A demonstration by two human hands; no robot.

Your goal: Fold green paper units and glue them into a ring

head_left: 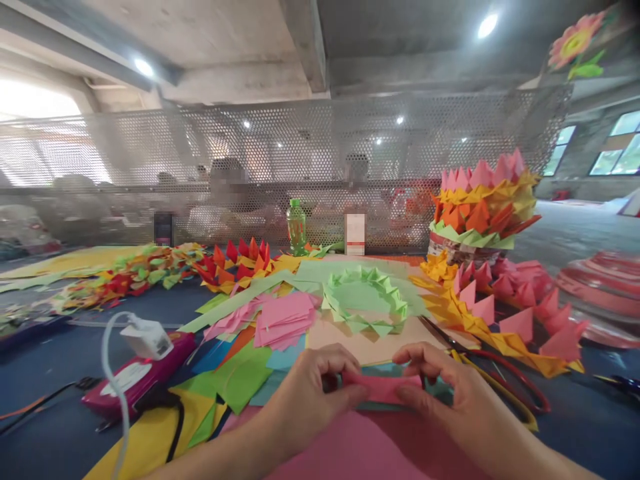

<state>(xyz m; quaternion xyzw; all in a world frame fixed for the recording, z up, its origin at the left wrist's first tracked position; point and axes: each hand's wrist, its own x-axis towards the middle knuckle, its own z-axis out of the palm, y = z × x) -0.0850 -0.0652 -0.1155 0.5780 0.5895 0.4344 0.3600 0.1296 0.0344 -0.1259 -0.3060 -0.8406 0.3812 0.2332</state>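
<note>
Between my two hands, close to me, is a narrow folded strip of pink paper point(383, 388). My left hand point(325, 380) pinches its left end between thumb and fingers. The right end is in the grip of my right hand point(435, 380), thumb in front and fingers behind. A sheet of pink paper point(350, 447) lies under the hands. Just beyond them a ring of pale green folded paper point(327, 300) rests on flat sheets. To its left is a stack of pink paper slips point(285, 320).
Scissors point(520, 380) with red and yellow handles lie right of my right hand. A purple power strip point(140, 370) with a white charger point(147, 337) is at left. Folded-paper garlands point(490, 320) and a tiered paper stack point(480, 207) stand right. A green bottle point(297, 230) stands before the mesh screen point(280, 153).
</note>
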